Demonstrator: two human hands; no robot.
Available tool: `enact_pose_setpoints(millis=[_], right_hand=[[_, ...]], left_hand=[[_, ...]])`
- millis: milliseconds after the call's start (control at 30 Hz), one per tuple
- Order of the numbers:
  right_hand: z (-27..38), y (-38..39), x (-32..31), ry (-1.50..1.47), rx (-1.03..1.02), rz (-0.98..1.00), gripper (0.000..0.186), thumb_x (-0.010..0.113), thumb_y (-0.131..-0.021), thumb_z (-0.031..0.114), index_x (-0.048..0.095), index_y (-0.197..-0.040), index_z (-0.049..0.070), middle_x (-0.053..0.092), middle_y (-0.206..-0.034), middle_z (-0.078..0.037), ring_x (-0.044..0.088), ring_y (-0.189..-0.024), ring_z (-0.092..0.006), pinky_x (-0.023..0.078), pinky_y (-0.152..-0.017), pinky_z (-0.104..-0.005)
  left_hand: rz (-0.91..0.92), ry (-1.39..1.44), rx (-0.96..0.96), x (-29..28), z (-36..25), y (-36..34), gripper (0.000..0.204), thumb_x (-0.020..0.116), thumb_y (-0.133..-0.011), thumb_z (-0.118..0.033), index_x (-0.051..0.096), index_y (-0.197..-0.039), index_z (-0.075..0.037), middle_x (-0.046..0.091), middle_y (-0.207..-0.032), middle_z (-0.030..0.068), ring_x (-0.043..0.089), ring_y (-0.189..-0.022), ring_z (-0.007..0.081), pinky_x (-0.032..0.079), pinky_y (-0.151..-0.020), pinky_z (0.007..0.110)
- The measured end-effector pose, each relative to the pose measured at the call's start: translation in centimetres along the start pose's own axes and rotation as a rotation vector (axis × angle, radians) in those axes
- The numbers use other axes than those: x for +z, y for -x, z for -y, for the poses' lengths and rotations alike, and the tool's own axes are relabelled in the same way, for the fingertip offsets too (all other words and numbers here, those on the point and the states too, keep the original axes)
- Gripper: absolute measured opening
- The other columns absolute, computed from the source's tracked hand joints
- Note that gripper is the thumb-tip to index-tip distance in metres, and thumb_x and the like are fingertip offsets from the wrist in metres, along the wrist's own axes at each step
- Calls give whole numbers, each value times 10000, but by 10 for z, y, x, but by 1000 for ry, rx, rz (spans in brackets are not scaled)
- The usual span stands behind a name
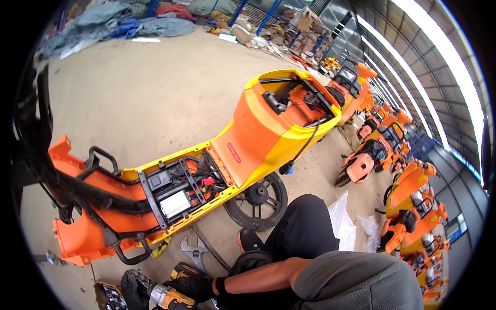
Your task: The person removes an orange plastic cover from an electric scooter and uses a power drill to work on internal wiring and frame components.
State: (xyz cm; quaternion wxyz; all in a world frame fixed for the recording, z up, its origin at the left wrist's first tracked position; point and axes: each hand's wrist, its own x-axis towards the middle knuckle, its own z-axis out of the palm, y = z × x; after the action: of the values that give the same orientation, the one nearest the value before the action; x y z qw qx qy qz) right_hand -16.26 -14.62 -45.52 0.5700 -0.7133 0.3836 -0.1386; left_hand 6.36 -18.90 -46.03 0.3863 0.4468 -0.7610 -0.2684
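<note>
In a black glove, my right hand [194,288] is closed around the handle of a yellow-and-black cordless drill [170,297], tipped so its battery shows above the hand. My left hand [135,289], also gloved, has curled fingers right at the drill's chuck; what they pinch is hidden. Just beyond lies a large adjustable wrench [194,252] on the floor. Above my hands is an orange-and-yellow scooter body [258,134], its floor bay exposed with wiring, a silver box [175,204] and black crossbars.
A small box of dark hardware [110,296] sits beside my left hand. A black wheel [257,200] stands under the scooter body, near my knee [305,227]. White plastic sheeting [342,222] lies to the right. Rows of orange scooters [361,165] line the right side; tarps [124,26] lie far back.
</note>
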Motion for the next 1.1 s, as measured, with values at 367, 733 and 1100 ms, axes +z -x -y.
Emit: enact_pose_setpoints(millis=[367, 733, 1100], right_hand=[[61, 59, -41, 234, -268, -209, 494, 564, -852, 194, 450, -1311, 50, 596, -1128, -187, 574, -1063, -334, 437, -901, -399], [133, 145, -93, 147, -272, -280, 439, 539, -923, 160, 448, -1343, 68, 613, -1170, -134, 603, -1070, -267, 469, -904, -358], [139, 171, -98, 178, -410, -317, 434, 494, -964, 214, 424, -1367, 68, 576, -1258, -116, 560, -1148, -251, 426, -996, -355]], left_hand=[[213, 824, -660, -67, -133, -60, 261, 542, -979, -255, 595, -1059, -13, 611, -847, 51, 550, -723, 175, 459, -646, 300], [113, -13, 4, -59, -221, -93, 138, 501, -925, -25, 610, -987, 32, 600, -851, 203, 569, -786, 365, 477, -716, 414], [-137, 871, -466, -29, -280, -103, 213, 476, -958, -73, 607, -1081, 43, 636, -965, 190, 597, -869, 308, 483, -809, 364]])
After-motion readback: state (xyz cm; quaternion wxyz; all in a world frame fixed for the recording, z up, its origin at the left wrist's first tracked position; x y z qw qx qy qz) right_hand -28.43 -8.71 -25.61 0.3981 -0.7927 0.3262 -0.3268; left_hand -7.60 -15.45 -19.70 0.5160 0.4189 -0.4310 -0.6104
